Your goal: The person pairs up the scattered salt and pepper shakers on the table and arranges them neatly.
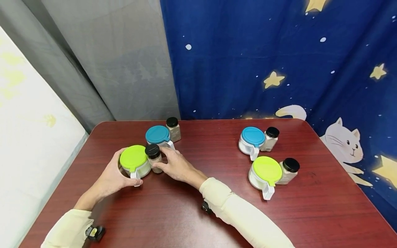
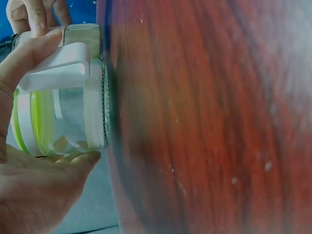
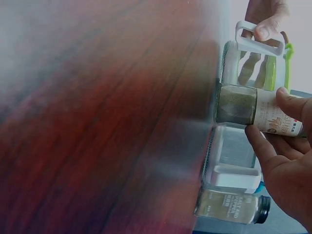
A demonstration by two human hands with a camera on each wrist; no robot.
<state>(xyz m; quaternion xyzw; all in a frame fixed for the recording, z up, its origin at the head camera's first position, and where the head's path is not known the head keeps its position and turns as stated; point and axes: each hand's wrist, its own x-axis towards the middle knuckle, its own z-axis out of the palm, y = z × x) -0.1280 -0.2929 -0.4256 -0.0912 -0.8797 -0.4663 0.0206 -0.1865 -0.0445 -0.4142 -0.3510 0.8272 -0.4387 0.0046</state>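
Note:
On the left side of the table, my left hand [image 1: 111, 176] grips a glass seasoning jar with a lime-green lid [image 1: 133, 157], thumb by its white handle and fingers round the far side. Pressed close against that jar stands a small spice bottle with a black lid [image 1: 153, 156], held between the thumb and fingers of my right hand [image 1: 177, 166]. In the right wrist view the bottle [image 3: 237, 105] shows a printed label and powder inside. Just behind are a blue-lidded jar [image 1: 158, 134] and another black-lidded spice bottle [image 1: 173, 130], which neither hand holds.
Toward the right of the reddish-brown table [image 1: 201, 165] stand a second blue-lidded jar [image 1: 252, 136] and a second green-lidded jar [image 1: 266, 169], each with a black-lidded spice bottle beside it. A blue starry curtain [image 1: 229, 62] hangs behind the far edge.

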